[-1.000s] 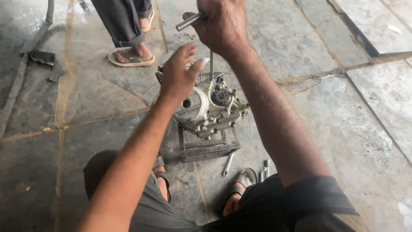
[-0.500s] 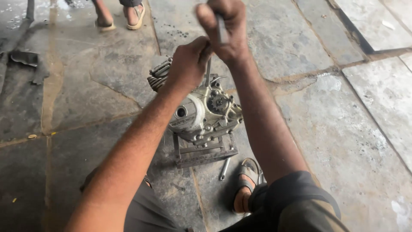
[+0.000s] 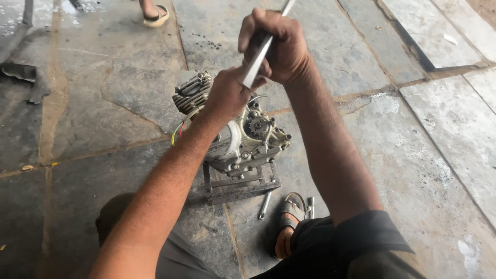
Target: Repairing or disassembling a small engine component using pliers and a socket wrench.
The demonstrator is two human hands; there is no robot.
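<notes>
A: Near edge first?

B: Sandalled foot (image 3: 290,219) at 6 o'clock; two loose tools (image 3: 264,205) lie just beside it on the stone floor (image 3: 423,155).

A: Engine?

B: Engine (image 3: 247,142) is set on a metal stand (image 3: 240,187), centre frame, finned cylinder (image 3: 192,92) toward 10 o'clock.

A: Grips?

B: Left hand (image 3: 227,95) is pressed onto the engine top, fingers curled; anything held cannot be told. Right hand (image 3: 279,46) is closed fully round a metal bar (image 3: 261,51). Bar's long axis runs 1 to 7 o'clock, lower end reaching the left hand. Engine lies at 7 o'clock from the right grip; left hand is nearer.

A: Far?

B: Another person's foot (image 3: 153,13) at 11 o'clock.
</notes>
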